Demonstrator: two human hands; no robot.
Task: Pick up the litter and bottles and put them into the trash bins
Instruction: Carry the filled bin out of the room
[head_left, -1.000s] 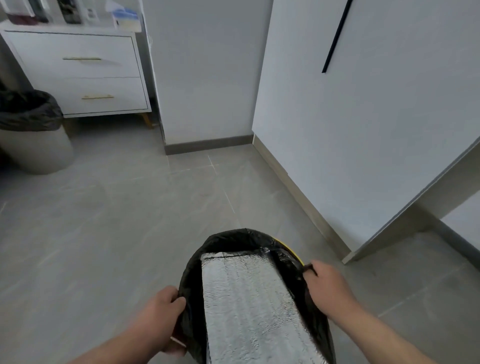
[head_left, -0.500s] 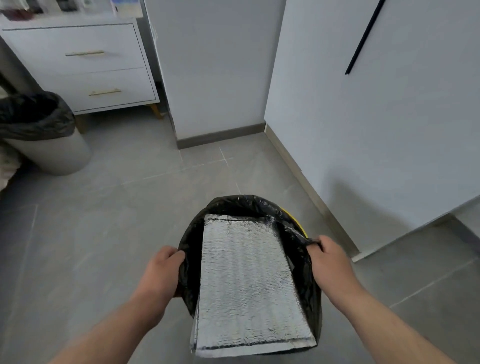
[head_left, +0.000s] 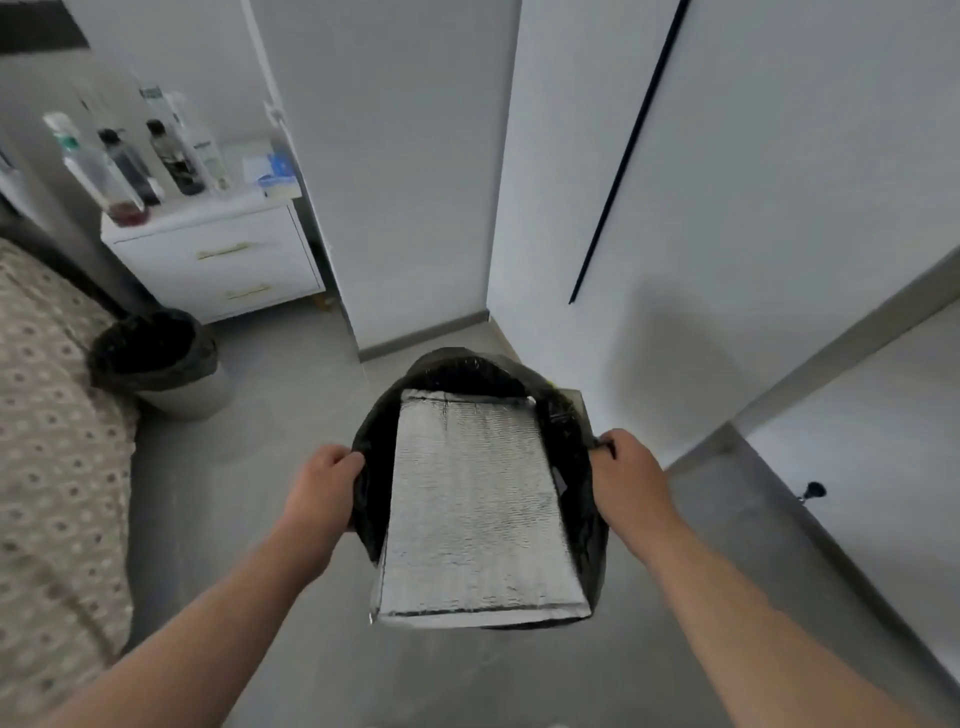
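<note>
Gripping crinkly black bag (head_left: 574, 467) rim: left hand (head_left: 323, 486), right hand (head_left: 626, 475); quilted silver pouch (head_left: 475, 504) inside.

Premises: a domestic bedroom. Left edge of view: a bed (head_left: 47, 441) under a patterned cover. Beside its head stands a white bedside cabinet (head_left: 218, 260) with two drawers and gold-coloured handles; its top carries several bottles (head_left: 130, 166) and a few small items too blurred to identify. A waste bin (head_left: 161, 364) with a black liner stands on the floor (head_left: 260, 431) in front of the cabinet. Floor is grey tile, with skirting below plain white walls (head_left: 405, 156).
</note>
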